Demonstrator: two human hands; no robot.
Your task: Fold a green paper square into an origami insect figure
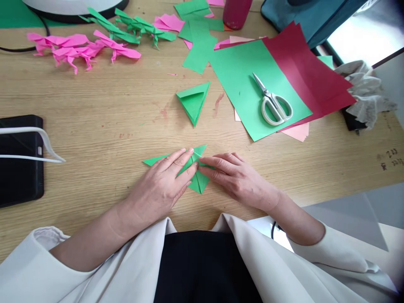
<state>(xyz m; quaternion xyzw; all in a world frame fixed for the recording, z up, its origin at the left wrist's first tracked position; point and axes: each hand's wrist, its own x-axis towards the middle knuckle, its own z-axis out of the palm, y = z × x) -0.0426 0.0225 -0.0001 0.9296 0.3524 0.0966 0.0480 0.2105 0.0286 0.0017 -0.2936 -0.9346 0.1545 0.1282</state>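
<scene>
A piece of folded green paper (199,182) lies on the table in front of me, its pointed corners sticking out around my fingers. My left hand (167,174) rests across its left part, holding it down with several fingers. From the right, my right hand (232,174) has its fingers closed together at the paper's right edge, close to the left fingertips. The fingers cover much of the folds. Just beyond the hands, apart from them, sits a second folded green paper triangle (193,105) with a raised flap.
Scissors (274,103) lie on a green sheet (243,80) over red sheets (311,80). Pink folded figures (78,48) and green folded figures (132,27) stand at the back left. A black device (22,176) with a white cable (47,141) is at left; green scraps (198,46) lie behind.
</scene>
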